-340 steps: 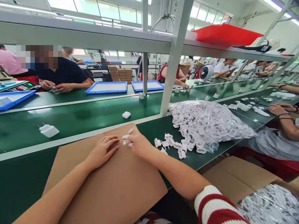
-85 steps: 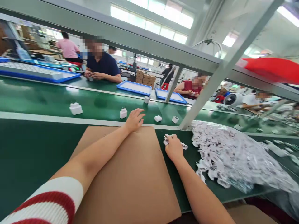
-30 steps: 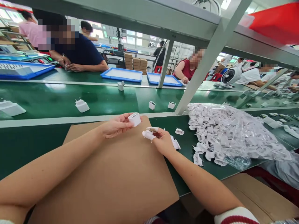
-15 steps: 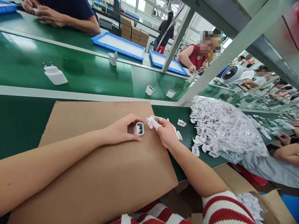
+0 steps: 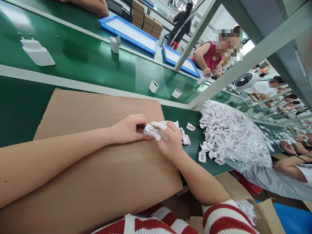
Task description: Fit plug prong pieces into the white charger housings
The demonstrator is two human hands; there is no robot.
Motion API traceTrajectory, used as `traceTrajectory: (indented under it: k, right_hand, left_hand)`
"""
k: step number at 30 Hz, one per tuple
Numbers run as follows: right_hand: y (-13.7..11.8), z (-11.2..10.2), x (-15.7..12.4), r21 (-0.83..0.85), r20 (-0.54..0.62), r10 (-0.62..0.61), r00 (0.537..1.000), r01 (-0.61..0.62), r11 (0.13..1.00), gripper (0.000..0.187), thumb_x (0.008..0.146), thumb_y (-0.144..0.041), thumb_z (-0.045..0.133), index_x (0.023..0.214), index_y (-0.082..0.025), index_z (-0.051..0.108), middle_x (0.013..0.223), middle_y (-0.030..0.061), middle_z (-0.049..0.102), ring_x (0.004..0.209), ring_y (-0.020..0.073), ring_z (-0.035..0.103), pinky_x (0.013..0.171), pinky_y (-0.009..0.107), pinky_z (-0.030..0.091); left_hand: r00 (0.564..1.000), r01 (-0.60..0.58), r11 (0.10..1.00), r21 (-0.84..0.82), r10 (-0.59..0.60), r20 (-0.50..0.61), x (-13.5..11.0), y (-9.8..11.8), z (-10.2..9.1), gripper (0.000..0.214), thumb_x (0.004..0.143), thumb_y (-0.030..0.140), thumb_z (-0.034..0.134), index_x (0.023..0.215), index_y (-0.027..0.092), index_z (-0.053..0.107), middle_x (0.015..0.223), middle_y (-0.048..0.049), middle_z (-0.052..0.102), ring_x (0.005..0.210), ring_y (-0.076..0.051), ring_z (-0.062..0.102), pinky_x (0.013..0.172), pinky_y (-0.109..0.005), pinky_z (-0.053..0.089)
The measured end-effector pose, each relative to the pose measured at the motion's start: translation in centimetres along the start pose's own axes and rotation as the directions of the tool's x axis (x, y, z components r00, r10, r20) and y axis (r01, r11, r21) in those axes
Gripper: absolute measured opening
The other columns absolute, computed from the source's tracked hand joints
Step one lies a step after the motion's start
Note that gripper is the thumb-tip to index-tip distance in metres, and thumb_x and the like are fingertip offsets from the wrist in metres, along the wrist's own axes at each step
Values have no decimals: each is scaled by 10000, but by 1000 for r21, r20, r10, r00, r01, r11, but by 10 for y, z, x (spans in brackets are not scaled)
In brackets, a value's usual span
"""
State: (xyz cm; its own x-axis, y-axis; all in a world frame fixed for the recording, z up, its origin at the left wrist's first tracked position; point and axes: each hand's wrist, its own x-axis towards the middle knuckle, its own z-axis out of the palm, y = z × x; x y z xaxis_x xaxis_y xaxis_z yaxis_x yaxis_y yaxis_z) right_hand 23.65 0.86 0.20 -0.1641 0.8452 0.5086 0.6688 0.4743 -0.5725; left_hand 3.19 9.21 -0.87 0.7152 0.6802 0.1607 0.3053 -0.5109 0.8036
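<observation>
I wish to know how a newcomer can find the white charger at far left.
Find the big brown cardboard sheet under the forearms. Beyond it, past the pale strip, runs a shiny green surface; look at its left part. The white charger lies there with two thin pins pointing away, whereas the two white casings farther right show dark openings.

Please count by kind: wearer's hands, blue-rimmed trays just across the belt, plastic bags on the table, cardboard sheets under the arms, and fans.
Wearer's hands: 2
Blue-rimmed trays: 2
Plastic bag: 1
Cardboard sheet: 1
Fan: 1
Total: 7
</observation>
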Motion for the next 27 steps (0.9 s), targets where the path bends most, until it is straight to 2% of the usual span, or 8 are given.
traceTrajectory:
  k: [5,8,12,16,20,23,25,27]
  right_hand:
    - [-1,-2,4,-152,44,-144,989,149,977,277,940,-177,579,1180,-263,687,946,56,654,909,199,620,770,330,515]
    - [-4,-5,10,-188,81,-200,976,212,959,231,878,-86,577,1027,-216,698,858,49,632,820,187,582,692,299,476]
    - [-12,-10,21,-245,151,-139,979,173,954,179,754,-33,578,772,-195,653,725,23,542,694,166,523,571,267,381]
    - [-16,-11,26,-294,196,-40,980,98,951,204,690,-20,565,705,-202,657,708,19,558,691,169,539,570,271,363]
    - [-5,-5,16,-56,121,97,988,-91,994,241,812,-173,647,1018,-247,747,838,19,687,793,181,638,721,291,487]
    - [9,-10,8,134,64,179,982,-186,973,426,855,-315,684,1280,-296,663,1106,38,719,985,204,675,931,358,513]
    - [17,-22,7,69,39,185,982,-187,980,491,874,-343,672,1360,-297,610,1308,74,643,1125,235,637,1002,402,488]
    - [23,-40,8,-188,40,202,979,-191,963,539,879,-354,673,1402,-268,581,1417,119,559,1234,301,564,1034,466,452]
  left_hand:
    - [1000,-13,1000,-2,13,-5,-1,1,4,374,773,556,750,820,191,682,866,-23,611,784,-174,574,708,-292,450]
    - [1000,2,1000,-18,-2,4,-2,3,2,360,763,529,763,822,184,675,870,-21,599,780,-166,562,693,-286,434]
    - [999,32,999,12,-32,-19,-3,6,2,352,753,505,770,765,178,640,801,-5,547,712,-147,514,646,-281,393]
    - [998,38,999,16,-37,-43,-3,7,3,369,757,523,760,749,178,628,797,-6,546,717,-152,518,640,-283,394]
    - [996,75,997,-2,-75,-47,-5,12,5,386,738,546,766,844,185,678,868,-25,624,812,-190,586,708,-298,444]
    - [985,156,988,-16,-157,-71,1,15,-3,423,710,560,778,913,195,707,937,-35,684,870,-219,621,745,-309,466]
    - [951,241,970,-33,-243,-190,12,10,-19,455,705,564,778,982,207,726,1015,-39,713,923,-236,635,778,-319,469]
    - [866,352,936,-10,-329,-377,28,-4,-44,493,705,566,773,1045,211,737,1072,-42,720,971,-249,630,827,-341,451]
